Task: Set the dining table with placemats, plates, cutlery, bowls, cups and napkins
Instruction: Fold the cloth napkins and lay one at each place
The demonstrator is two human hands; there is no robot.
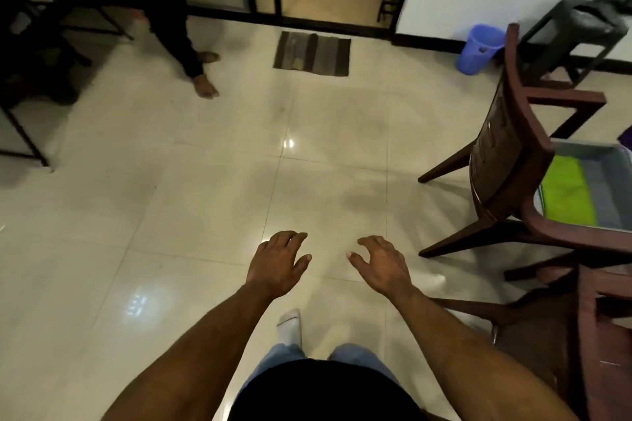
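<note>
hands: left hand and right hand both loose, holding nothing, out over the floor | step: looks like fetching stuff, no table in view | items: green cloth in grey bin on chair, placemats maybe | next: turn right, grab it

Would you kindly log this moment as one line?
left hand: empty | right hand: empty | both over floor | chair at right

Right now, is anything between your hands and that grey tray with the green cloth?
Yes. The wooden chair stands between the right hand and the grey tray; its back and arm block the way.
</note>
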